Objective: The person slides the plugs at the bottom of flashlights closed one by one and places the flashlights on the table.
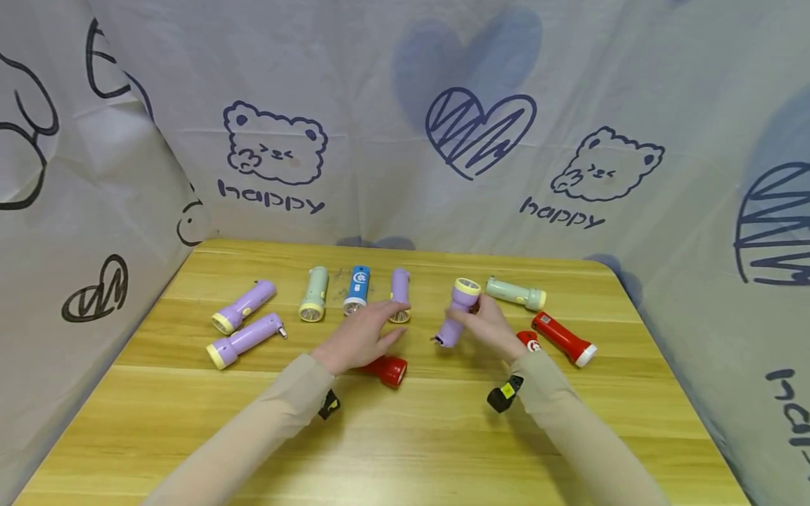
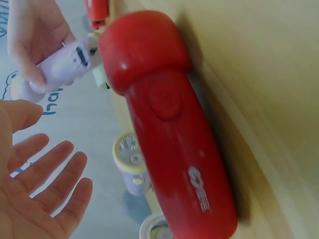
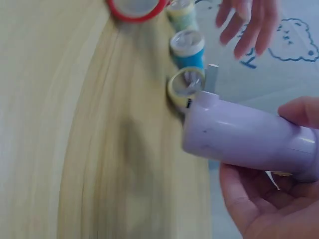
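Observation:
My right hand (image 1: 492,326) holds a lavender flashlight (image 1: 451,330) up off the table, its yellow-rimmed lens end tilted up. In the right wrist view a small metal piece sticks out of the tail of this flashlight (image 3: 249,132), and the thumb and fingers lie on either side of the barrel. Over the middle of the table hovers my left hand (image 1: 359,336), fingers loosely spread and nothing in them. A red flashlight (image 1: 391,371) lies just below that hand, partly covered by it. Beyond its fingertips lies another lavender flashlight (image 1: 400,282), its lens toward me.
Left on the wooden table (image 1: 405,450) lie two lavender flashlights (image 1: 248,303). A green flashlight (image 1: 314,292) and a blue one (image 1: 358,287) lie at the back. On the right are a green flashlight (image 1: 511,292), a red one (image 1: 560,336) and another red one (image 1: 529,340) half hidden by my wrist.

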A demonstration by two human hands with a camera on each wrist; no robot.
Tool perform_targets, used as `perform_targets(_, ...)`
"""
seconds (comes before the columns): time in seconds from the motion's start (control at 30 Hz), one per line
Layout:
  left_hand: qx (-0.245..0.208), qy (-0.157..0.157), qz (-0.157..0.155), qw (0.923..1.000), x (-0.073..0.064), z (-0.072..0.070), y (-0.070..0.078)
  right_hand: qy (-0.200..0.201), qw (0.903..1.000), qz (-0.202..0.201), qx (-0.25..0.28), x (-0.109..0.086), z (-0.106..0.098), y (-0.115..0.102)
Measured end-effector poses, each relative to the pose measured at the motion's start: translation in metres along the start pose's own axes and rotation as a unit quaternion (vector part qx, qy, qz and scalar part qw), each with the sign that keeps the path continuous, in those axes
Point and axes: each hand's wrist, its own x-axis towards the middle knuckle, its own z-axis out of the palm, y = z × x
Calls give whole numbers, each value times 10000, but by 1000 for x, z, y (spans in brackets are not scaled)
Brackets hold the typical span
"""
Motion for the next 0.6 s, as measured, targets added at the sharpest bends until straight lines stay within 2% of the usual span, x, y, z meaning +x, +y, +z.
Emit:
perform_targets(0.17, -785, 86, -220, 9966, 2, 1, 3, 148, 9960, -10, 887, -3, 4, -10)
perform_targets(0.33, -1474, 52, -591, 9873, 3, 3, 9, 119, 9854, -30, 1696, -5, 7, -18)
perform_targets(0.5, -2146, -153, -885, 9726, 3, 4, 12, 39, 9719, -145, 2350, -9, 12, -23)
perform_targets(0.6, -2732, -353, -1096, 9550, 2, 5, 13, 69, 9715, -295, 2350, -11, 15, -23)
